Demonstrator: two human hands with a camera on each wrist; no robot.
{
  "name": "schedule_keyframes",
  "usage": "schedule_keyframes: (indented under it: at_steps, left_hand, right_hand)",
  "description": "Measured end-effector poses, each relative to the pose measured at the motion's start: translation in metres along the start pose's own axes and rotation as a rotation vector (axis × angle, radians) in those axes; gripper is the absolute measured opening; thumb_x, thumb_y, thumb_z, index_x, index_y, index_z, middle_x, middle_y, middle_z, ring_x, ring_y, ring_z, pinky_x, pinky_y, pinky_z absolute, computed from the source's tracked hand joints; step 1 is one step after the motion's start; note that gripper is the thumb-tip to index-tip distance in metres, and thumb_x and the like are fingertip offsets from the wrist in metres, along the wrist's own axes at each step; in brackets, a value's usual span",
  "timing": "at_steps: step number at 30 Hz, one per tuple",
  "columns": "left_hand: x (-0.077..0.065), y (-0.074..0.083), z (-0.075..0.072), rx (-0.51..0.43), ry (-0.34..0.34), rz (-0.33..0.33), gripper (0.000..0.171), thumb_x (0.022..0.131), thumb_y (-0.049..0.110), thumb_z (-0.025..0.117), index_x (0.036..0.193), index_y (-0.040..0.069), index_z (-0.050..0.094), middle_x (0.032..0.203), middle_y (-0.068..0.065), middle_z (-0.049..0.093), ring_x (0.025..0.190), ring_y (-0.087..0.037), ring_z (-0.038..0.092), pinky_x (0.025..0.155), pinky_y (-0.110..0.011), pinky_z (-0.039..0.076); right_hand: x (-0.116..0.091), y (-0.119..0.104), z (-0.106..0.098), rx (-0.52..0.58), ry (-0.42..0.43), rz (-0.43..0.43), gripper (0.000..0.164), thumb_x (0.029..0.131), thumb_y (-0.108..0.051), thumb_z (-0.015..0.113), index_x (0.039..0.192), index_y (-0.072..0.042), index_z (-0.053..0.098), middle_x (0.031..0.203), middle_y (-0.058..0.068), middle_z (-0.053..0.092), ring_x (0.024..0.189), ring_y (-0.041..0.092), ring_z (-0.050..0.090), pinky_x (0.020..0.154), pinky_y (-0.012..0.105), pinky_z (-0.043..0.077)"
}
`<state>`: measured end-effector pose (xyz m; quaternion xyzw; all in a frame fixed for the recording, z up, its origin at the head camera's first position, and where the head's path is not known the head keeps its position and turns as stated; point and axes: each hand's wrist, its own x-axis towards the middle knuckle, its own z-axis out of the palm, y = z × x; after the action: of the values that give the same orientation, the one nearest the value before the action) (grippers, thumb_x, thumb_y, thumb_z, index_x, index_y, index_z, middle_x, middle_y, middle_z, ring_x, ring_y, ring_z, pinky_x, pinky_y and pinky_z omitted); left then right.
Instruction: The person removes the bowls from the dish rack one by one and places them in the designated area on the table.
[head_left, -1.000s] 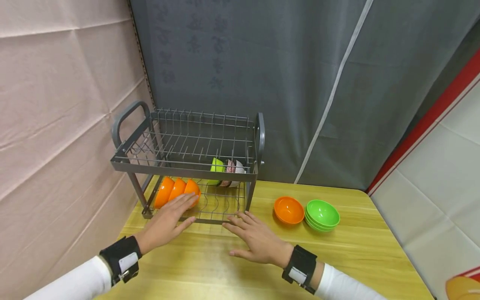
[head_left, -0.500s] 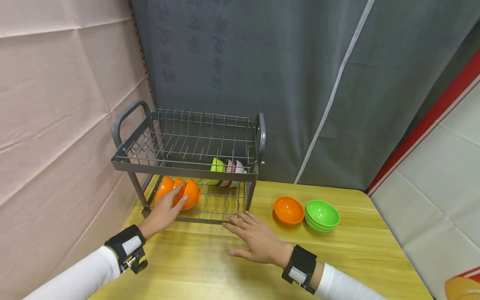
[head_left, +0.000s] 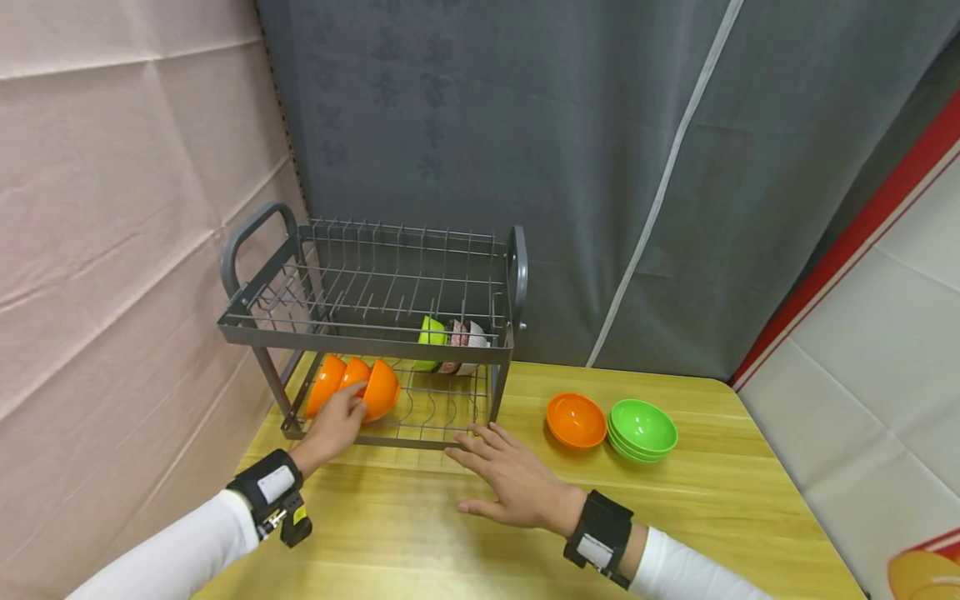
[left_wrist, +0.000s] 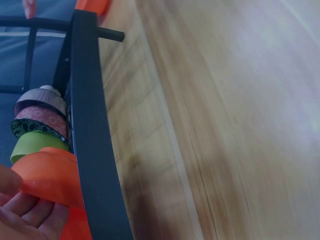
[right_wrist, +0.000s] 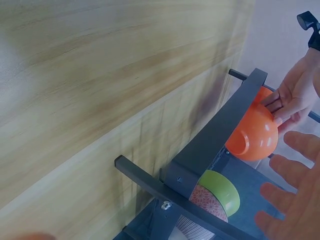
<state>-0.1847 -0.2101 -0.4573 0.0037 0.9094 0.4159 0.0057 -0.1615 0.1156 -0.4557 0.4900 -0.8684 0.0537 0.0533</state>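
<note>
On the lower tier of the grey dish rack, three orange bowls stand on edge in a row at the left. My left hand pinches the rim of the rightmost orange bowl, its thumb outside and fingers behind the rim in the left wrist view. That bowl still sits among the wires. My right hand is spread, palm down, its fingertips at the rack's front right corner; it holds nothing. A lime bowl, a pink patterned bowl and a whitish bowl stand at the rack's back right.
Right of the rack, a loose orange bowl and a stack of green bowls stand on the wooden table. A grey curtain hangs behind, and a pale cloth wall lies close at the left.
My left hand has drawn back from over the orange bowls, lowered and closed on the rightmost one's rim. My right hand has stayed in place.
</note>
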Motion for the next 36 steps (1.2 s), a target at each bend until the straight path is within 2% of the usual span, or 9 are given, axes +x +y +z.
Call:
schedule_keyframes:
  at_steps: [4, 14, 23, 30, 36]
  left_hand:
    - [0.0, 0.001, 0.001, -0.017, 0.02, -0.014, 0.045, 0.105, 0.003, 0.045, 0.147, -0.012, 0.041, 0.143, -0.037, 0.051, 0.133, -0.049, 0.053, 0.106, -0.058, 0.05]
    - [0.001, 0.0, 0.0, -0.052, 0.024, -0.019, 0.04, 0.104, 0.0, 0.047, 0.141, -0.014, 0.046, 0.137, -0.038, 0.056, 0.128, -0.049, 0.056, 0.102, -0.054, 0.054]
    - [0.0, 0.009, -0.003, -0.088, 0.021, 0.096, 0.036, 0.104, 0.002, 0.05, 0.136, -0.015, 0.051, 0.127, -0.035, 0.064, 0.12, -0.045, 0.063, 0.098, -0.052, 0.057]
    - [-0.007, 0.025, -0.003, -0.088, -0.002, 0.138, 0.033, 0.104, 0.008, 0.053, 0.133, -0.008, 0.058, 0.125, -0.028, 0.068, 0.116, -0.039, 0.067, 0.093, -0.048, 0.059]
    - [-0.015, 0.037, -0.004, -0.024, -0.014, 0.17, 0.031, 0.103, 0.009, 0.056, 0.131, -0.004, 0.062, 0.125, -0.025, 0.069, 0.114, -0.037, 0.068, 0.092, -0.048, 0.06]
  right_hand:
    - [0.001, 0.001, 0.002, -0.001, 0.007, -0.003, 0.074, 0.099, -0.069, 0.04, 0.157, -0.023, 0.039, 0.162, 0.007, 0.041, 0.152, 0.033, 0.036, 0.125, 0.054, 0.03]
    - [0.0, 0.0, 0.0, -0.016, -0.009, 0.002, 0.074, 0.099, -0.07, 0.038, 0.157, -0.023, 0.038, 0.163, 0.006, 0.04, 0.152, 0.032, 0.034, 0.125, 0.053, 0.03]
    - [-0.001, 0.002, -0.002, -0.021, -0.021, 0.022, 0.075, 0.098, -0.07, 0.039, 0.157, -0.023, 0.038, 0.164, 0.005, 0.036, 0.153, 0.032, 0.033, 0.126, 0.054, 0.028]
    - [-0.001, 0.005, -0.005, -0.041, -0.007, 0.018, 0.076, 0.099, -0.069, 0.04, 0.157, -0.022, 0.039, 0.164, 0.004, 0.036, 0.152, 0.033, 0.035, 0.126, 0.053, 0.029]
    - [-0.002, 0.006, -0.01, -0.011, -0.01, 0.023, 0.075, 0.099, -0.068, 0.041, 0.157, -0.021, 0.038, 0.165, 0.004, 0.035, 0.153, 0.033, 0.033, 0.126, 0.053, 0.027]
